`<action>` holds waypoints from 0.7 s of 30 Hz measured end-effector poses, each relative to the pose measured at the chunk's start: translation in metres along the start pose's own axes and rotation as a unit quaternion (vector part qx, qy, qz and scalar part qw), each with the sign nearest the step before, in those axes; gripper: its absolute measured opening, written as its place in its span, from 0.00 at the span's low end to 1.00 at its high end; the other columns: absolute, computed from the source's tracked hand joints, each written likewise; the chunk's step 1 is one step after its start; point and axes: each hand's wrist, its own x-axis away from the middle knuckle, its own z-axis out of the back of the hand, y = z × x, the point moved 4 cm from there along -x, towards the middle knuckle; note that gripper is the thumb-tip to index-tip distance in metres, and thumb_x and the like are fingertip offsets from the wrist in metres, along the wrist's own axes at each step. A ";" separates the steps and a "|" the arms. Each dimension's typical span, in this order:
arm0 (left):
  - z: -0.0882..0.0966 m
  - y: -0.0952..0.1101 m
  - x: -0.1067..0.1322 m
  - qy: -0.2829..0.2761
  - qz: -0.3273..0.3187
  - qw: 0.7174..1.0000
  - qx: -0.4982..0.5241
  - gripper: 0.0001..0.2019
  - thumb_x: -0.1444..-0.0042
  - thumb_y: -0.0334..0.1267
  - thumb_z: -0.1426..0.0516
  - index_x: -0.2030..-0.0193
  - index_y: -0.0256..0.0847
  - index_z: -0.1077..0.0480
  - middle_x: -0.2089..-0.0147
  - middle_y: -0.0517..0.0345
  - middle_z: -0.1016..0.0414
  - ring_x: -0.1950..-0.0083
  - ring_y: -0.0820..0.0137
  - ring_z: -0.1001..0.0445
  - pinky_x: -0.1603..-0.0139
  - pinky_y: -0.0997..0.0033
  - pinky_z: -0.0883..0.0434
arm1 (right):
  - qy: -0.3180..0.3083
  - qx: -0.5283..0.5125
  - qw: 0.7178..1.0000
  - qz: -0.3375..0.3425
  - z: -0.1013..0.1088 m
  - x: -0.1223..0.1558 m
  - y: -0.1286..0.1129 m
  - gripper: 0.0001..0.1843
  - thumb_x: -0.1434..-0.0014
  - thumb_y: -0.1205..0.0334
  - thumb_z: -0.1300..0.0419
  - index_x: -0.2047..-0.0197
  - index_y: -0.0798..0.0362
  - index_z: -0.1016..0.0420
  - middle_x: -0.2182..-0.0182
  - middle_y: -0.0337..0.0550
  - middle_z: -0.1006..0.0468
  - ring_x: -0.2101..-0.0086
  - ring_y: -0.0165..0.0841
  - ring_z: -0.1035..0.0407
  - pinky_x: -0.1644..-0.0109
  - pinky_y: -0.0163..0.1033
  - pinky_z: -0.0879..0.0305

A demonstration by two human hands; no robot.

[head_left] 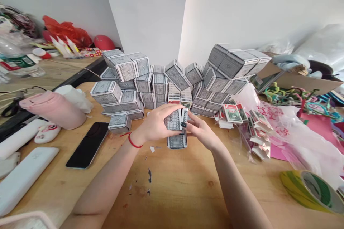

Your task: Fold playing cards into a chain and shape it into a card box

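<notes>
My left hand (154, 125) is curled around a small grey patterned box (174, 120) held just above the wooden table (174, 189). My right hand (200, 130) meets it from the right, fingers pinched on the same box's open end flap. A second grey patterned box (177, 141) lies on the table directly under the hands. Behind them a wide heap of the same grey patterned boxes (161, 86) stretches across the back of the table against the wall corner.
A black phone (87, 144) lies left of my forearm, with a pink roll (53, 109) and white cases (24, 175) beyond. Flat unfolded box blanks (242, 118) and plastic bags (295, 132) sit right. A green-yellow tape roll (313, 190) lies near the right edge.
</notes>
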 end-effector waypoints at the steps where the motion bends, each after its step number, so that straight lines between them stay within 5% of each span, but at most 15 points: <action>1: 0.000 0.000 0.000 0.000 0.000 1.000 0.002 0.31 0.57 0.42 0.39 0.44 0.43 0.42 0.44 0.54 0.35 0.43 0.63 0.38 0.41 0.59 0.40 | -0.002 -0.004 1.000 0.001 0.000 0.000 0.000 0.34 0.50 0.54 0.41 0.40 0.46 0.46 0.55 0.42 0.27 0.55 0.37 0.33 0.54 0.41 0.35; 11: -0.001 0.006 -0.002 -0.001 0.018 0.999 0.031 0.27 0.57 0.42 0.39 0.49 0.43 0.41 0.48 0.53 0.34 0.45 0.61 0.37 0.44 0.58 0.39 | 0.002 0.012 1.000 -0.002 0.005 -0.001 0.011 0.42 0.52 0.53 0.38 0.37 0.42 0.54 0.43 0.40 0.39 0.53 0.38 0.35 0.52 0.45 0.35; 16: -0.006 0.006 0.000 0.015 0.034 0.999 0.034 0.26 0.57 0.39 0.39 0.50 0.43 0.41 0.50 0.53 0.34 0.48 0.63 0.35 0.48 0.61 0.37 | 0.025 -0.008 1.000 -0.007 0.006 -0.002 0.016 0.34 0.47 0.47 0.45 0.38 0.40 0.51 0.46 0.40 0.35 0.51 0.38 0.37 0.53 0.44 0.35; 21: -0.012 0.005 0.001 0.025 0.034 0.998 0.040 0.27 0.58 0.41 0.39 0.51 0.42 0.43 0.51 0.51 0.33 0.52 0.63 0.32 0.52 0.62 0.34 | 0.085 -0.070 0.993 -0.044 0.005 -0.007 0.021 0.29 0.44 0.43 0.52 0.40 0.39 0.47 0.53 0.40 0.28 0.59 0.36 0.32 0.64 0.40 0.31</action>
